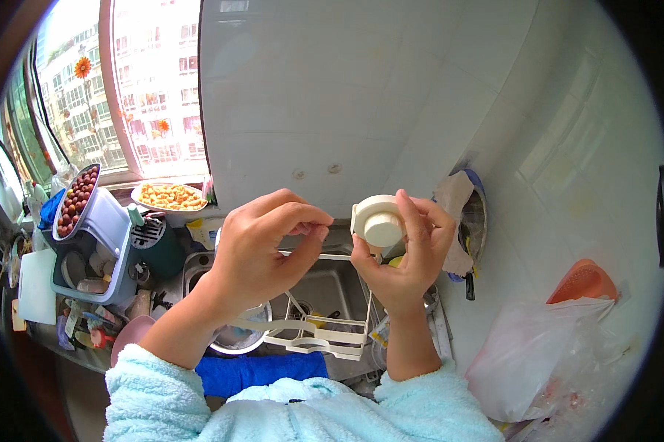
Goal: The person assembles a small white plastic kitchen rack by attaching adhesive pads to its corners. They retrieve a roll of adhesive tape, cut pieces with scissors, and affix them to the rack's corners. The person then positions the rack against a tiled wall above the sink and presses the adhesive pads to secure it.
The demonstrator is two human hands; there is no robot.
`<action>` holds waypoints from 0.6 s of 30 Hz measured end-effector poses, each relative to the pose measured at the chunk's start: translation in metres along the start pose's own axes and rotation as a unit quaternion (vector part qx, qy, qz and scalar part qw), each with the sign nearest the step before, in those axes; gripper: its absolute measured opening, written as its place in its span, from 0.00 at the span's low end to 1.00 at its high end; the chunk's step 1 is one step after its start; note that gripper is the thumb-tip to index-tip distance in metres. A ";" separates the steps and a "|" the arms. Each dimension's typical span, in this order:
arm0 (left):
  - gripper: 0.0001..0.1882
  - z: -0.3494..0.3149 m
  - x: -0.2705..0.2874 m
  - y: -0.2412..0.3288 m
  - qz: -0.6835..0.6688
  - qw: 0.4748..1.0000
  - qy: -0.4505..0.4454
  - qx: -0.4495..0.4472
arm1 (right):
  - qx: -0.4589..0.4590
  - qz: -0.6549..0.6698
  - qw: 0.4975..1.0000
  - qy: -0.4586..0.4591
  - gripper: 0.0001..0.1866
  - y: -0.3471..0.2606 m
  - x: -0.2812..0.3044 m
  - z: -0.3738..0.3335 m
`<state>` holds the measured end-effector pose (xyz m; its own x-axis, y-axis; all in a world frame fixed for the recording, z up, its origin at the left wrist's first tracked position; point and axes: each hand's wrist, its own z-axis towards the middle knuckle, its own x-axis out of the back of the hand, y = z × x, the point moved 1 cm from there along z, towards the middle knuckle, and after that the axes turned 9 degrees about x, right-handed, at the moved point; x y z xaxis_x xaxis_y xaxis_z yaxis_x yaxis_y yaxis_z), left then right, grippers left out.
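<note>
Raised over the sink, my right hand grips a cream round plastic piece with a raised knob in its middle, like a suction-cup mount. Fingers and thumb hold its edge. My left hand is closed in a pinch just left of that piece, apart from it. Whatever its fingertips hold, if anything, is too small to make out. Below both hands is a cream plastic rack with thin bars and a wavy front rail, over the sink. My left forearm hides part of it.
Left on the counter, a blue-grey basin holds dishes, with a container of brown nuts above it. A bowl of yellow snacks sits by the window. A blue cloth lies along the sink's front. Plastic bags hang at right.
</note>
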<state>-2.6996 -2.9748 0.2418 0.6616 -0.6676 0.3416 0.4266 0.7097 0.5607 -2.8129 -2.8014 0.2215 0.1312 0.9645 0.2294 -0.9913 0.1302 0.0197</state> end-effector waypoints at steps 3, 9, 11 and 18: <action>0.05 -0.003 0.004 0.016 -0.001 1.000 0.006 -0.020 | 0.015 0.035 0.999 0.006 0.37 -0.014 0.006 0.005; 0.05 -0.008 0.016 0.037 0.005 0.999 0.026 -0.019 | 0.044 0.055 0.997 0.025 0.37 -0.035 0.014 0.015; 0.05 -0.011 0.019 0.040 0.002 0.999 0.033 -0.016 | 0.051 0.063 0.996 0.029 0.37 -0.040 0.015 0.017; 0.04 -0.021 0.027 0.044 -0.026 0.999 0.046 -0.001 | 0.069 0.063 0.995 0.028 0.39 -0.056 0.012 0.019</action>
<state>-2.6497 -2.9573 0.2598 0.6922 -0.6798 0.2424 0.4628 0.6758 0.5737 -2.7557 -2.8016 0.2414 0.0023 0.9829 0.1840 -0.9915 -0.0217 0.1283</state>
